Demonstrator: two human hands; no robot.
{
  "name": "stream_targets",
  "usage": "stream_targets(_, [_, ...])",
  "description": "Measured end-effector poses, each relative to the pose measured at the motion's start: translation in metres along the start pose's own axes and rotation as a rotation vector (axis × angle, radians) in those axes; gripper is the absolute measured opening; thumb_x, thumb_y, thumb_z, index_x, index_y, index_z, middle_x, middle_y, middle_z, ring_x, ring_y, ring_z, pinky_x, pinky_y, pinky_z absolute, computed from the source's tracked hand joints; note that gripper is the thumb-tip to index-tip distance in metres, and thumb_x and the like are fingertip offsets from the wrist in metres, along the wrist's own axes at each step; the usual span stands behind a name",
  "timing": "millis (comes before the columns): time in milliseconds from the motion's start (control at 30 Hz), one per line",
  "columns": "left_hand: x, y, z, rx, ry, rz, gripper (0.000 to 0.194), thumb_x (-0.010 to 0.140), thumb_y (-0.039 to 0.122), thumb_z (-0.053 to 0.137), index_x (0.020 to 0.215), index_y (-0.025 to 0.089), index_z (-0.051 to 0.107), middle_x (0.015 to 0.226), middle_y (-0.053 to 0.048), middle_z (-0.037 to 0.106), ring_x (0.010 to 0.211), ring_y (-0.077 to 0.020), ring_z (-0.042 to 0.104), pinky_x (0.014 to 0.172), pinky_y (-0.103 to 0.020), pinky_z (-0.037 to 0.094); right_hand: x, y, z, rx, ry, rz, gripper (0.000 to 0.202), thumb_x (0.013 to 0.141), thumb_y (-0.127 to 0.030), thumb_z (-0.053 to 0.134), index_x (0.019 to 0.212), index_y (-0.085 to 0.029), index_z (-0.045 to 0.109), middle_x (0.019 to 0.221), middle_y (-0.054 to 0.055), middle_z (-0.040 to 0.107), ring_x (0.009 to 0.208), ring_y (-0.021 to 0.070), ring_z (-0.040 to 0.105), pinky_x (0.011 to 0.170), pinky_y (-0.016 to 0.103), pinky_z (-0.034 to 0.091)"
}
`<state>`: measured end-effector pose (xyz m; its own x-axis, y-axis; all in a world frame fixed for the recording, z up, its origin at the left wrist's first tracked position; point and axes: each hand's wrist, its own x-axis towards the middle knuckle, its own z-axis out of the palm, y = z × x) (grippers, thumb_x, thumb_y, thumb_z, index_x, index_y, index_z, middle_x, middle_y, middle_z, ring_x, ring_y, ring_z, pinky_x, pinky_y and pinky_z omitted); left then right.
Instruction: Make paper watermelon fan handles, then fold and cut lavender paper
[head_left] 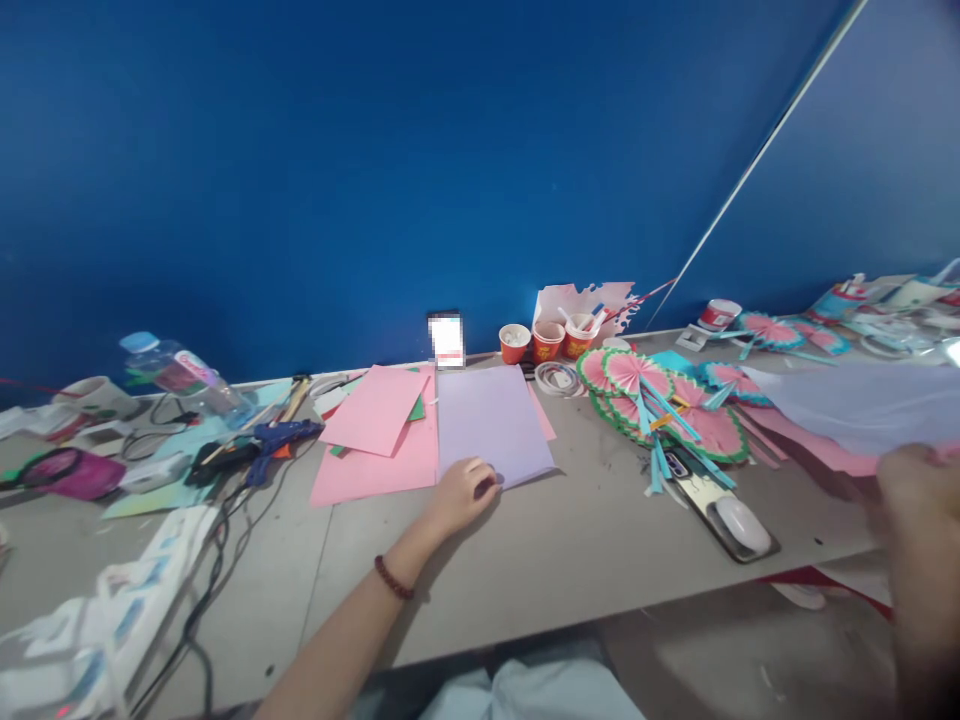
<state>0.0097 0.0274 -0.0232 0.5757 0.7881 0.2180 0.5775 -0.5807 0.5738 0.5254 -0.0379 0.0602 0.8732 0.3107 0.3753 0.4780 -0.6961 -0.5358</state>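
while our left hand [463, 495] rested with curled fingers on the near edge of a lilac sheet [495, 420], our right hand [911, 490], blurred at the far right, met a pale sheet [847, 400] and pink paper [829, 452] beneath it; we could not tell whether either hand was clamped on its paper. the lilac sheet lay flat on the table [570, 540], just beside some pink sheets [379, 410] at its left. between our hands we had folded paper fans [709, 428], and near them a phone [697, 498] with a white mouse [742, 525] on it. behind the lilac sheet's right corner stood red paper cups [548, 342], and left of the pink sheets lay a blue glue gun [274, 440].
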Motion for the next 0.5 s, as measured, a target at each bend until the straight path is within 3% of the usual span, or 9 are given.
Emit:
stream_targets(67, [0.001,-0.001,0.0,0.0,0.001,0.023,0.016,0.088,0.029,0.048,0.079,0.019,0.057,0.078,-0.002,0.056,0.076,-0.0162,0.05,0.069,-0.029,0.038,-0.006,-0.01,-0.013,-0.176,0.074,-0.123,0.042,0.083,-0.022,0.042,0.118,-0.009,0.06,0.08,0.024,0.063,0.08,0.0348,0.063,0.064,0.043,0.044])
stream_targets(167, [0.001,-0.001,0.0,-0.002,0.008,0.023,0.015,0.088,0.028,0.048,0.079,0.019,0.057,0.077,-0.002,0.056,0.075,-0.0162,0.05,0.068,-0.029,0.038,-0.018,-0.02,-0.018,-0.386,-0.004,-0.366,0.047,0.09,-0.027,0.037,0.136,-0.019,0.045,0.086,0.019,0.065,0.078,0.0321,0.062,0.064,0.041,0.044])
stream_targets(300, [0.001,0.001,-0.001,0.003,-0.005,0.007,0.017,0.089,0.029,0.048,0.079,0.019,0.057,0.079,-0.003,0.056,0.076,-0.0167,0.051,0.069,-0.03,0.038,-0.042,-0.006,0.006,-0.478,-0.127,-0.649,0.052,0.092,-0.021,0.035,0.144,-0.022,0.03,0.112,0.019,0.06,0.084,0.0293,0.061,0.069,0.042,0.047])
stream_targets(367, [0.001,0.002,-0.001,-0.002,-0.007,-0.007,0.017,0.088,0.03,0.048,0.079,0.019,0.057,0.081,-0.003,0.057,0.077,-0.0166,0.051,0.07,-0.03,0.039,-0.055,0.009,0.022,-0.488,-0.217,-0.812,0.051,0.09,-0.015,0.037,0.141,-0.022,0.035,0.128,0.021,0.051,0.094,0.0295,0.059,0.071,0.041,0.049])
stream_targets(500, [0.0,0.002,0.001,-0.019,0.017,-0.026,0.014,0.087,0.029,0.05,0.079,0.02,0.058,0.083,-0.003,0.059,0.078,-0.0164,0.052,0.073,-0.031,0.04,-0.074,0.032,0.044,-0.489,-0.317,-0.879,0.05,0.085,-0.004,0.039,0.129,-0.026,0.049,0.134,0.018,0.048,0.11,0.0292,0.054,0.069,0.037,0.051])
